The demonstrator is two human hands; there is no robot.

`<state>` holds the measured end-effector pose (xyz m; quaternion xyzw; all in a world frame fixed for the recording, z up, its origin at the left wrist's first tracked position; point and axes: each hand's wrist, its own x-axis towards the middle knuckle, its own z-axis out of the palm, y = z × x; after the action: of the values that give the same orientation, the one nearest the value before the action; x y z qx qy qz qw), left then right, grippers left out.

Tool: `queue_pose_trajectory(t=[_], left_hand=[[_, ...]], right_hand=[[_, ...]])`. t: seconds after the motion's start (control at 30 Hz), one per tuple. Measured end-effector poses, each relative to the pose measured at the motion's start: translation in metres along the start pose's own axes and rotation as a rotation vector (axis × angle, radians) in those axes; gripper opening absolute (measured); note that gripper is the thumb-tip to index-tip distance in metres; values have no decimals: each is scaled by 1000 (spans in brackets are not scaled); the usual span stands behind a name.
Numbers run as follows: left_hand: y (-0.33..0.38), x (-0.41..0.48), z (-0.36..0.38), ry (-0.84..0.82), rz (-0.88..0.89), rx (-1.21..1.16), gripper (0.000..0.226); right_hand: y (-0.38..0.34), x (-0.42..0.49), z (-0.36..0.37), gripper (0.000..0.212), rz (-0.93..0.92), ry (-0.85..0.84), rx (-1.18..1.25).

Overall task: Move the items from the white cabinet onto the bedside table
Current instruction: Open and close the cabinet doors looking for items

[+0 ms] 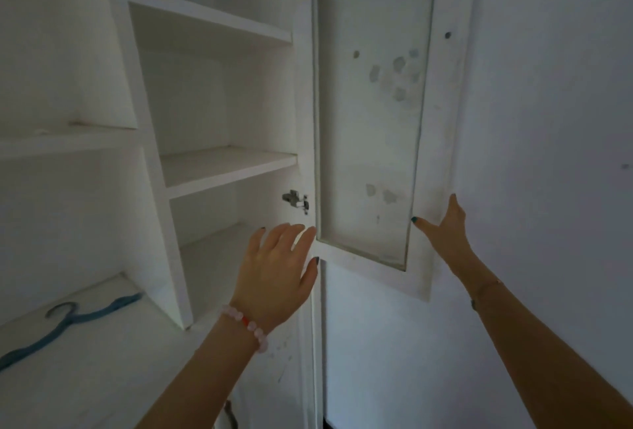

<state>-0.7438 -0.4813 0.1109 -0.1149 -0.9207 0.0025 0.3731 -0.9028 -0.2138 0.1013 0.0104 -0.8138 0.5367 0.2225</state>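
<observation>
The white cabinet (pixel 226 168) stands open in front of me, and the narrow shelves I can see hold nothing. Its door (pixel 442 154) is swung out to the right, with a frosted panel that has faded sticker marks. My right hand (pixel 445 230) holds the door's outer edge low down, thumb on the inner face and fingers behind it. My left hand (pixel 274 274), wearing a pink bead bracelet, hovers with fingers spread just in front of the lowest shelf, near the door's hinge side. The bedside table is out of view.
A blue clothes hanger (pixel 68 322) lies on the wide white ledge (pixel 102 360) at the lower left. A metal hinge (pixel 296 200) sits on the cabinet's right wall. A plain white wall (pixel 548 154) fills the right side.
</observation>
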Motion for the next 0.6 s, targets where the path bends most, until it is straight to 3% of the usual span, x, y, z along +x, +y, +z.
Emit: queue_pose_trajectory(t=[0.17, 0.33, 0.6], left_hand=[[-9, -2, 4, -19, 16, -4, 44], [-19, -10, 2, -39, -3, 10, 45], [-14, -19, 0, -45, -22, 17, 44]], right_hand=[[9, 8, 6, 90, 85, -37, 135], [16, 20, 4, 57, 105, -66, 254], [17, -1, 0, 56, 72, -57, 308]])
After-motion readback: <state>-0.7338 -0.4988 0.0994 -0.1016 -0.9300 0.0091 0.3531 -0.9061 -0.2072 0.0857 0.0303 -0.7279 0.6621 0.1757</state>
